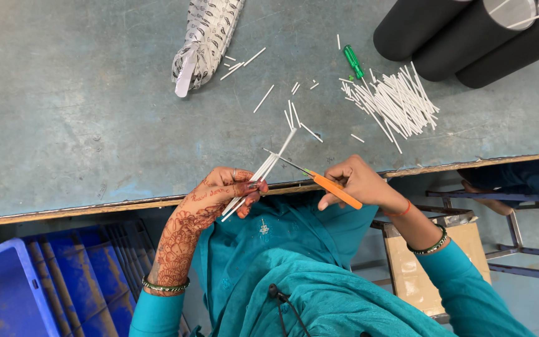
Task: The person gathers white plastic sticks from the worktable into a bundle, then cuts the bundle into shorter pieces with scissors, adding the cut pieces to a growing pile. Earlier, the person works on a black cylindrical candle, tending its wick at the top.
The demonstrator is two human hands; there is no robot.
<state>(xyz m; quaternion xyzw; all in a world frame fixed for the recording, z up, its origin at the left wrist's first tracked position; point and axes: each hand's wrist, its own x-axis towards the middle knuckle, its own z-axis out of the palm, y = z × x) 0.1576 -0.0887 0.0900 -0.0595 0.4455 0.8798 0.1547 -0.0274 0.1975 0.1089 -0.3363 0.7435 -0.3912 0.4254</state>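
My left hand, patterned with henna, pinches a small bunch of thin white sticks that points up and to the right over the table edge. My right hand grips orange-handled scissors. Their metal blades reach left and cross the white sticks near their middle. Both hands hover over the near edge of the grey-blue table.
A heap of white sticks lies at the right beside a green-handled screwdriver. Short cut pieces are scattered mid-table. A patterned wrapped bundle lies at the top. Black cylinders sit top right. Blue bins stand below left.
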